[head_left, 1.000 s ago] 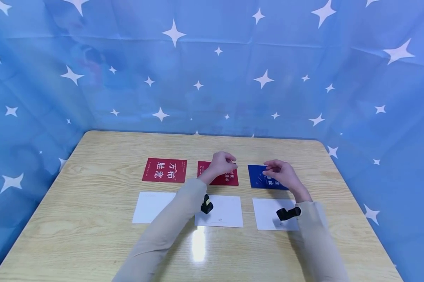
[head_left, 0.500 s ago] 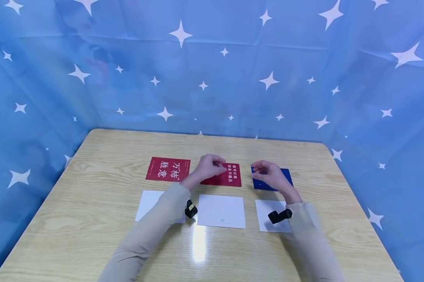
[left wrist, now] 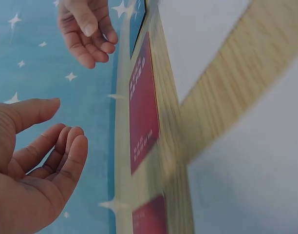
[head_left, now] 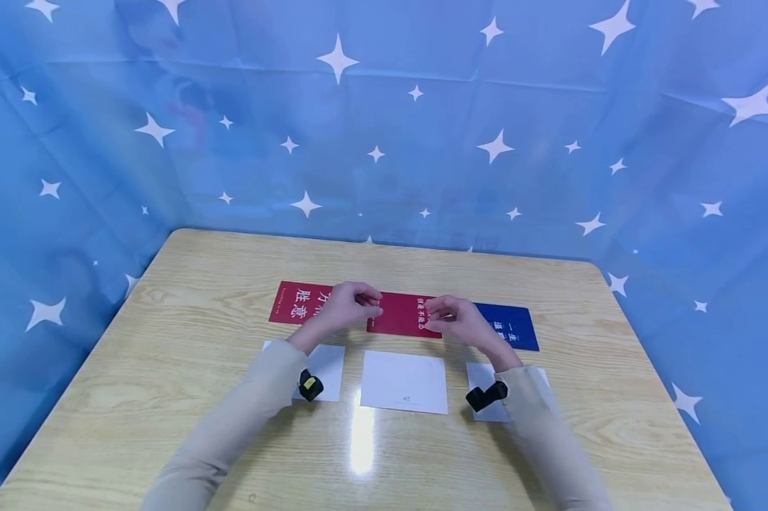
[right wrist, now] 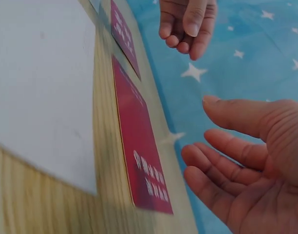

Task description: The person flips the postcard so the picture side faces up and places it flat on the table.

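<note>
My left hand [head_left: 344, 311] hovers between the left red card [head_left: 288, 306] and the middle red card [head_left: 398, 315], hiding part of the left one. Over the gap between the middle red card and the blue card [head_left: 517, 328] hangs my right hand [head_left: 465, 325]. Both wrist views show the left hand [left wrist: 42, 170] and right hand [right wrist: 251, 165] held above the table, fingers loosely bent. Thumb and fingertips stay apart on each, with nothing between them. White lettering marks the red and blue cards.
Nearer the person, a row of white cards lies on the wooden table [head_left: 167, 397]: one in the middle [head_left: 404, 380], with a left white card [head_left: 329, 365] and a right white card [head_left: 480, 372] partly covered by the arms. A blue star-patterned curtain [head_left: 384, 177] rises behind the table.
Both hands have moved left: the left from over the middle red card towards the left one, the right off the blue card towards the middle red card. The cards appear to stay in place.
</note>
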`<state>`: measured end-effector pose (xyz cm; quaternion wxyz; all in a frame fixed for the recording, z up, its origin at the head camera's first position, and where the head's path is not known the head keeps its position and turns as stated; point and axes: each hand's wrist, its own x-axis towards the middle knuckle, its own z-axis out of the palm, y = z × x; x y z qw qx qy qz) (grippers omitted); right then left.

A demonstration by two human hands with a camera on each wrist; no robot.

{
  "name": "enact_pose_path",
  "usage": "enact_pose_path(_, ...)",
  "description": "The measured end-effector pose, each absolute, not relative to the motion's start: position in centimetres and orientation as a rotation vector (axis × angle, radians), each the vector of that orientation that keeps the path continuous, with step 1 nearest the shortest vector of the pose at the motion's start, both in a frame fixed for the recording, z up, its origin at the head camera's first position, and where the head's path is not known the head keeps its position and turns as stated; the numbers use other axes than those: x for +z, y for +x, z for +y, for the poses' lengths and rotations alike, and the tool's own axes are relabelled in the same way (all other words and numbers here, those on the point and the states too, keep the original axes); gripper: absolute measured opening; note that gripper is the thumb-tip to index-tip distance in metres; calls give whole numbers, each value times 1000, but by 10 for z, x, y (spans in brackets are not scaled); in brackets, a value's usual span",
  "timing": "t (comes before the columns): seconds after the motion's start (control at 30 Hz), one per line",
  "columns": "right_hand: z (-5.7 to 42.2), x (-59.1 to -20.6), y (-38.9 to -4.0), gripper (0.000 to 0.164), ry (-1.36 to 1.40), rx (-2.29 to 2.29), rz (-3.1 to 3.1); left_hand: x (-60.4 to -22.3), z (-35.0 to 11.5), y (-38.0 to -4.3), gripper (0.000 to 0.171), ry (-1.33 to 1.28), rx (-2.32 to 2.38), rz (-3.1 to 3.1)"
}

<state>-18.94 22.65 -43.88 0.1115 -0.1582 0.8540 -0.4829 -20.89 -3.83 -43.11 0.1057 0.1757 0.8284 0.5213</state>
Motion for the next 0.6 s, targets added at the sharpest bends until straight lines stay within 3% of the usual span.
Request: enact_pose_path(0.6,163,-444,-183,40,-684,-1426,2327,-450,-115,-188,26,465,1586,2526)
